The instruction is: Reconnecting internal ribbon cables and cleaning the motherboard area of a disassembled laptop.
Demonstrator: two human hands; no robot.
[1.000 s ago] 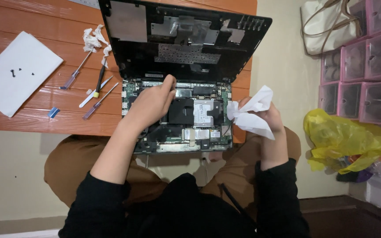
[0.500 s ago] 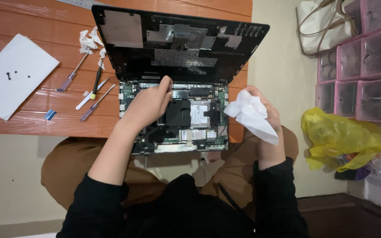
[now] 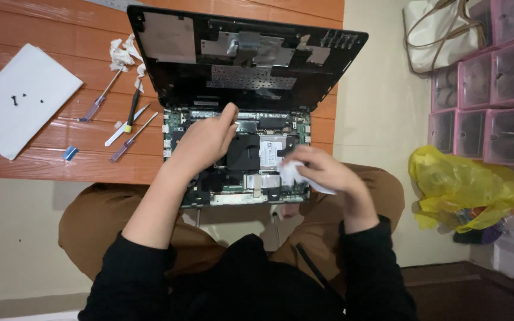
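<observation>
An opened laptop base [image 3: 239,178] with its bare circuit board showing lies at the edge of an orange wooden table [image 3: 43,160], partly over my lap. Its black cover [image 3: 239,59] stands tilted up behind it. My left hand [image 3: 203,139] rests on the board's upper left part, fingers bent, thumb and forefinger pinched near the hinge. My right hand [image 3: 322,169] is closed around a crumpled white tissue [image 3: 292,172] and presses it on the board's right side, next to a silver drive [image 3: 272,151].
Several screwdrivers and a tweezer [image 3: 129,122] lie left of the laptop, with torn tissue [image 3: 123,53] above them. A white sheet [image 3: 16,98] holds small black screws. Right of the table are pink drawer boxes [image 3: 489,101], a yellow plastic bag [image 3: 459,184] and a white handbag [image 3: 438,30].
My right hand has come down and leftward with the tissue, from beside the laptop onto its board, and has crumpled the tissue small. The left hand has stayed on the board.
</observation>
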